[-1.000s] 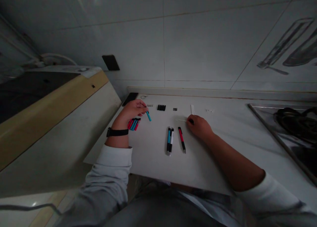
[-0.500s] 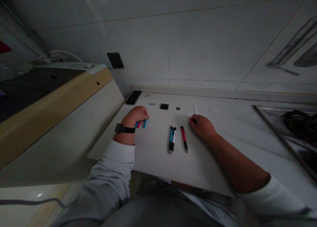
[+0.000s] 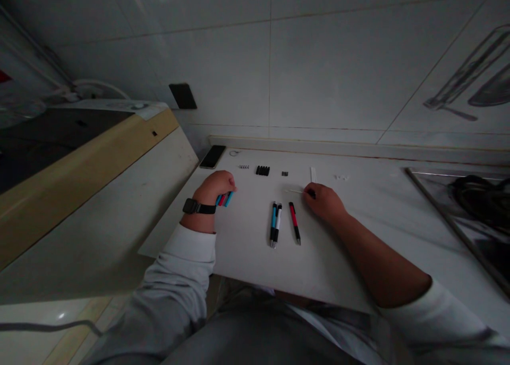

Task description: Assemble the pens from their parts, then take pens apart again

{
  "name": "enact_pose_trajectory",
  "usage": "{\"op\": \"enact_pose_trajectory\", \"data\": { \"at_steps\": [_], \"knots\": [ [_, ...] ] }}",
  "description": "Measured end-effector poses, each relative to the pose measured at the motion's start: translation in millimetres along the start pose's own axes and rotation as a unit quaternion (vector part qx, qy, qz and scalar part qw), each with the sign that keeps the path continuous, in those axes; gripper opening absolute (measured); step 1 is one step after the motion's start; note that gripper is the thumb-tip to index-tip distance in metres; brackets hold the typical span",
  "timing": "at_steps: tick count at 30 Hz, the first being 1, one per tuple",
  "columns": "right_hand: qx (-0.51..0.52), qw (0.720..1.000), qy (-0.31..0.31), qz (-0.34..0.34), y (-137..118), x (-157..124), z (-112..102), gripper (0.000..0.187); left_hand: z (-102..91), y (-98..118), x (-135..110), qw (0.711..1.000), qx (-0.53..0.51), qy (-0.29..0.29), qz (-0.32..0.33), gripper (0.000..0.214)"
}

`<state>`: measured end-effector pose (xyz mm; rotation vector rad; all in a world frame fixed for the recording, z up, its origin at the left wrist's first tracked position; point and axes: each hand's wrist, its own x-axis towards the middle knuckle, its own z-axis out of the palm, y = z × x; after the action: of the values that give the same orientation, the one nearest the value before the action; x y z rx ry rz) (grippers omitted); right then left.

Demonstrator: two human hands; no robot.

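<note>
My left hand [image 3: 218,184], with a watch on its wrist, is closed at the tabletop. Its fingertips are on the upper end of a blue pen barrel [image 3: 228,199]. Close beside that barrel lies a red barrel [image 3: 222,200], with another blue one partly hidden by the hand. My right hand [image 3: 325,199] pinches a thin whitish pen refill [image 3: 294,191] that points left; something dark shows between its fingers. Between the hands lie a blue pen [image 3: 273,224], a white pen [image 3: 278,226] and a red pen [image 3: 295,223].
Along the back lie a phone [image 3: 212,156], small springs [image 3: 244,167], black grips [image 3: 262,170], small dark parts [image 3: 285,173], white refills [image 3: 313,174] and small clear pieces [image 3: 341,177]. A tiled wall rises behind. A metal-edged stove [image 3: 430,205] is at right, a white cabinet [image 3: 119,205] at left.
The blue barrel under my left fingertips has shifted left and tilted, closer to the red barrel. My right hand keeps its hold on the refill. The view has shifted slightly.
</note>
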<state>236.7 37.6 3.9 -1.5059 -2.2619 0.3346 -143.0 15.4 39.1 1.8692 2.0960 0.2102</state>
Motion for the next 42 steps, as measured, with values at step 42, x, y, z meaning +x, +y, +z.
{"op": "enact_pose_trajectory", "data": {
  "at_steps": [42],
  "knots": [
    [0.574,0.793,0.187,0.080,-4,16,-21,0.033,89.2,127,-10,0.908,-0.358,0.085,0.203,0.023]
  ]
}}
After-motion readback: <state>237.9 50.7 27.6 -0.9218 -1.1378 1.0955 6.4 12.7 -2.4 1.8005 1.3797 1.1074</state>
